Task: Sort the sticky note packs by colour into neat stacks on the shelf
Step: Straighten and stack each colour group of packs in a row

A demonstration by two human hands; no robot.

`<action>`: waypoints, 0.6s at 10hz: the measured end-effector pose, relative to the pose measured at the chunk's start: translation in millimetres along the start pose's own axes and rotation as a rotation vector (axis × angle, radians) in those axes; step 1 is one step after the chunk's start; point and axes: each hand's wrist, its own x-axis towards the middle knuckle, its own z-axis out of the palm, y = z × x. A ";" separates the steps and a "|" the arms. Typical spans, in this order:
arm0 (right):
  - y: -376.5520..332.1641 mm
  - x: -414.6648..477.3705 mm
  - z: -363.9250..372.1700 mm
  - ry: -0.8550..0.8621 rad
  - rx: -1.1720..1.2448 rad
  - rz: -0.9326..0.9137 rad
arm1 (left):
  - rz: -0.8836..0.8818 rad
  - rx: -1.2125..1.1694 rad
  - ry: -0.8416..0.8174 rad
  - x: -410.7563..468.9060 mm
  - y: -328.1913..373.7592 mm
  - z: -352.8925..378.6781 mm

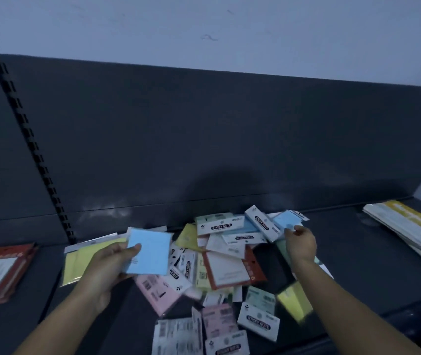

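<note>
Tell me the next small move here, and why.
Probably the right hand should pinch the second blue pack at the back of the pile and lift it out. It is at that pack's near edge, though a grip is not clear, and the left hand already holds a matching blue pack, so the two could be stacked together.
</note>
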 end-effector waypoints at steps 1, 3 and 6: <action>0.3 34.5 3.8 -0.068 -0.202 -0.037 | -0.014 0.013 0.045 -0.6 -4.3 6.3; -14.4 61.2 18.9 -0.094 -0.340 0.103 | -0.020 0.025 0.095 1.8 -10.3 9.4; -44.0 66.2 35.9 0.084 0.819 0.636 | -0.026 -0.011 0.111 -4.0 -14.5 7.1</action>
